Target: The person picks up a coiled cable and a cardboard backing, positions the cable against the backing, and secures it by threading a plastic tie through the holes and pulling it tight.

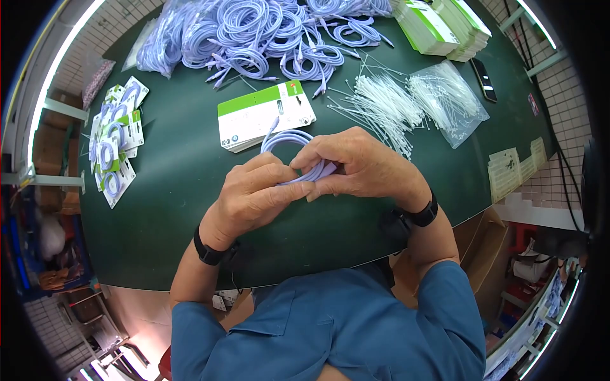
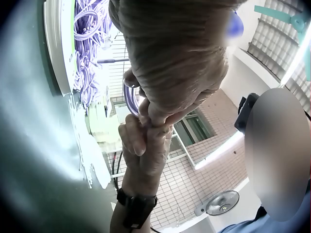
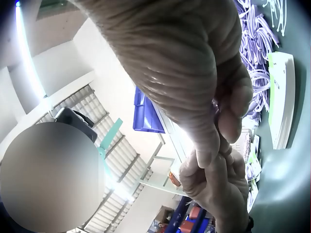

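Note:
Both hands hold one coiled lavender cable (image 1: pixel 293 136) in front of the body, above the dark green table (image 1: pixel 305 235). The left hand (image 1: pixel 255 190) pinches the coil's near left side between thumb and fingers. Across from it, the right hand (image 1: pixel 365 166) grips the right side, with a cable plug (image 1: pixel 327 169) showing by its fingers. Another cable end (image 1: pixel 274 124) sticks up beyond the loop. From the left wrist view, part of the coil (image 2: pixel 130 99) shows beyond the fingers; in the right wrist view the hands mostly hide it. Just past the coil lies a stack of white and green cards (image 1: pixel 264 114).
A big pile of coiled lavender cables (image 1: pixel 254 32) covers the far side. White cable ties (image 1: pixel 384 105) lie loose at right, beside a plastic bag of ties (image 1: pixel 448 101) and a phone (image 1: pixel 484 79). Carded cables (image 1: pixel 114 136) sit at left, card stacks (image 1: pixel 426 28) at far right.

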The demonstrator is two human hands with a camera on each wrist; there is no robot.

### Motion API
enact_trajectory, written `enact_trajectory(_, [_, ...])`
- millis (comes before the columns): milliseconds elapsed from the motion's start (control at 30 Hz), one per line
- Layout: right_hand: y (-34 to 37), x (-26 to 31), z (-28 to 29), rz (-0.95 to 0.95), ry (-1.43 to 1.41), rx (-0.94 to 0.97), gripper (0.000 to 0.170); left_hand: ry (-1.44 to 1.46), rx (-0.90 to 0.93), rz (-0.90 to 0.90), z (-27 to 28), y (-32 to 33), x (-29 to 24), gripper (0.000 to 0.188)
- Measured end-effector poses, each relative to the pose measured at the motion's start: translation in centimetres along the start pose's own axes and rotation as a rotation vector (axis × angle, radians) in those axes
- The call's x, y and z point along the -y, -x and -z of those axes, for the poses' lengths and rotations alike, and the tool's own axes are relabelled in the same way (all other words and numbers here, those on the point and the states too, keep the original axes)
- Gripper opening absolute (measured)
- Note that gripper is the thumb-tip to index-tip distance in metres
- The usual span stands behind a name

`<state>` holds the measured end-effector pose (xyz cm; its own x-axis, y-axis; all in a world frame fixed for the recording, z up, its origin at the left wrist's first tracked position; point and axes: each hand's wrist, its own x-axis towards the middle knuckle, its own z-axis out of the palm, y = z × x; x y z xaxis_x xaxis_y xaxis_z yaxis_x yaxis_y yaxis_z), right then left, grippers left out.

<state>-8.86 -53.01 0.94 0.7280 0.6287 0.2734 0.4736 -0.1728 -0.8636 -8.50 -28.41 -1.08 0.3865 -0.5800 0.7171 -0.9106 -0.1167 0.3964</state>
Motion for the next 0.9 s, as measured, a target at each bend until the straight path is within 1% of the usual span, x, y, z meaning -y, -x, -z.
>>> enact_trajectory(67, [0.0, 0.4, 0.2, -0.064, -0.068, 0.031, 0.034, 0.03, -0.006, -0.001, 0.1, 0.0, -0.4, 0.039])
enact_trajectory(233, [-0.1, 0.2, 0.1, 0.024, -0.026, 0.014, 0.029, 0.032, 0.024, -0.004, 0.6, 0.3, -0.4, 0.038])
enact_trajectory(333, [-0.1, 0.8, 0.2, -0.046, -0.023, 0.018, 0.026, 0.012, 0.053, -0.008, 0.8, 0.4, -0.1, 0.036])
enact_trajectory(367, [-0.1, 0.9, 0.3, -0.042, -0.019, 0.023, 0.026, 0.007, 0.048, -0.009, 1.0, 0.4, -0.1, 0.036])
enact_trajectory(500, [0.2, 1.1, 0.2, 0.01, 0.042, 0.021, 0.023, 0.018, 0.093, -0.017, 1.5, 0.5, -0.3, 0.034])
enact_trajectory(600, [0.2, 1.6, 0.5, 0.081, 0.201, 0.028, 0.025, -0.043, 0.176, -0.045, 2.4, 0.0, -1.0, 0.031])
enact_trajectory(633, [0.1, 1.8, 0.5, 0.093, 0.219, 0.032, 0.025, -0.055, 0.164, -0.058, 2.5, -0.1, -1.0, 0.031])
enact_trajectory(733, [0.2, 2.3, -0.4, 0.223, 0.32, -0.042, 0.028, -0.107, 0.141, -0.204, 2.8, -0.2, -0.7, 0.026])
enact_trajectory(767, [0.3, 2.6, -0.6, 0.228, 0.328, -0.036, 0.028, -0.113, 0.132, -0.207, 3.2, -0.3, -0.6, 0.026])
enact_trajectory(867, [0.6, 3.6, -1.2, 0.207, 0.419, 0.035, 0.029, -0.174, 0.289, -0.321, 4.6, 0.0, -0.7, 0.023])
enact_trajectory(900, [0.7, 3.6, -1.4, 0.207, 0.419, 0.036, 0.029, -0.174, 0.288, -0.32, 4.8, 0.2, -0.6, 0.023])
